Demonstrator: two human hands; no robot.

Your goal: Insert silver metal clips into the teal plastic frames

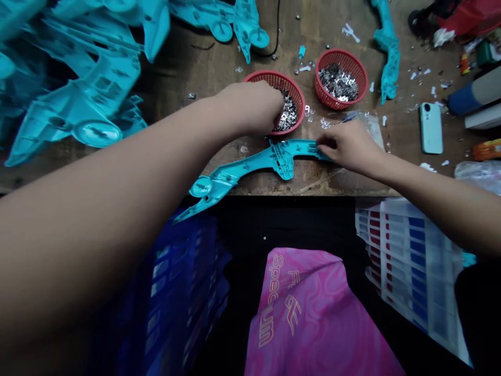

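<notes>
**Hands apart: left in basket, right on teal part**

Left hand (250, 107) is down in the near red basket (294, 89), fingers buried in metal bits (288, 115). View is poor there: can't tell if it's pinching anything. Right hand (348, 147) is well apart, fingers (320, 149) closed on the right end of the teal part (282, 159), which seems held, not just touched.

Key relation: the part lies flat along the near edge of the wooden bench (219, 68), long axis running roughly left-right, dropping toward the person at its left end, which overhangs the edge. Right hand is at the part; left hand is beyond its middle, just past the far side.

Around that: a second red basket (362, 78) of metal bits sits just right of the first, and a small blue-handled tool (350, 117) lies just above the right hand. Loose scraps (422, 75) and a phone (430, 128) are further right. A heap of teal parts (74, 94) is on the left. Below the bench: a pink bag (309, 313) and stacked packs (410, 271).
</notes>
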